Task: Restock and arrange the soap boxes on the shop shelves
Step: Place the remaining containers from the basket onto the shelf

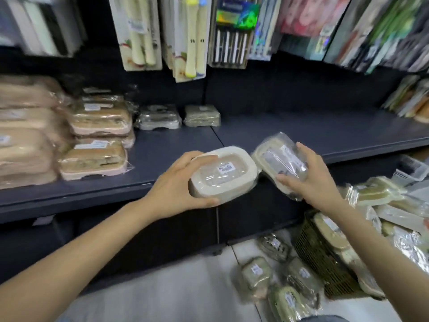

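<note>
Left hand [178,182] is gripping a white box [224,174]; right hand [311,175] is gripping another [276,159] at two o'clock. Light, stiff, slippery wrap: holding the edges suits.

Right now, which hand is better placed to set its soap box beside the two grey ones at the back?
Probably the left hand: its white soap box is level and nearer the two grey boxes. The right hand holds its wrapped box tilted, farther right.

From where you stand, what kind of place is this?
Most likely a small household-goods shop. Wrapped, price-labelled soap boxes are stacked on a dark shelf, carded utensils hang above, and more stock fills a basket on the floor.
</note>
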